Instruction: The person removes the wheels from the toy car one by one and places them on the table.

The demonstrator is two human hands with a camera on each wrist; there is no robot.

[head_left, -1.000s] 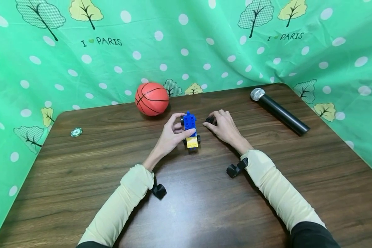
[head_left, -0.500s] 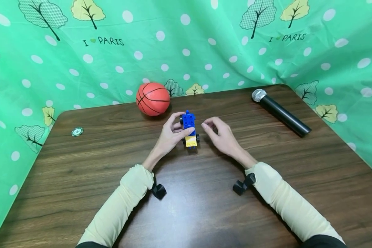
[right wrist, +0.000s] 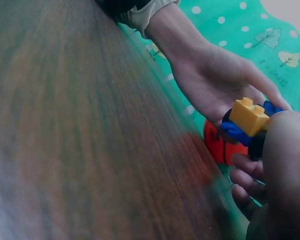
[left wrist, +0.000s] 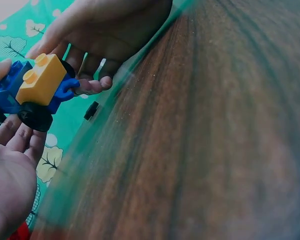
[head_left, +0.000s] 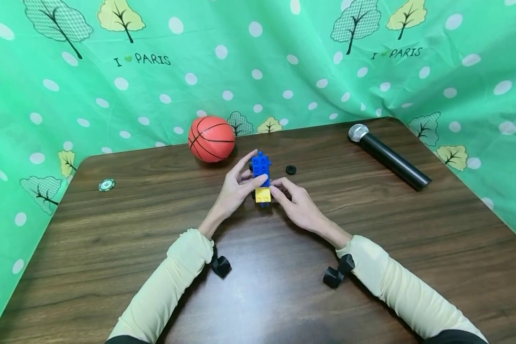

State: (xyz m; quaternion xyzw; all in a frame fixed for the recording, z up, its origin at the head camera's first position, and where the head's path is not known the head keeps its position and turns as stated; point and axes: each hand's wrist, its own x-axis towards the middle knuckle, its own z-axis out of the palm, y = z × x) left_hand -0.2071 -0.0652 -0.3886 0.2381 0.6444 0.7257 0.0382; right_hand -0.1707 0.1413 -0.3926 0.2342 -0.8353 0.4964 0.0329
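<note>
Steadying a toy car (head_left: 261, 163) while pinching at one wheel

Through the head camera I see my left hand (head_left: 236, 188) grasping the toy car, thumb laid over its blue top. My right hand (head_left: 300, 204) pinches the right flank beside the yellow brick (left wrist: 42, 80), about a black wheel (left wrist: 68, 69) that its fingers partly hide. I cannot tell how firmly that wheel sits, nor whether the toy car touches the table (head_left: 90, 248). Doing this well, I judge, means bracing the blue body with the left and directing right-hand force straight along the axle, without twisting the bricks apart. A loose wheel (head_left: 291, 169) lies just beyond the right fingertips, so I would avoid brushing it.

The table is dark wood-grain, with a bright sheen nearer me than the hands. Beyond the left hand sits a red ball (head_left: 211, 138); well to its left lies a patterned chip (head_left: 106, 185). Beyond the right hand, rightward, is a microphone (head_left: 391, 160). Behind hangs a green polka-dot cloth (head_left: 284, 28).
</note>
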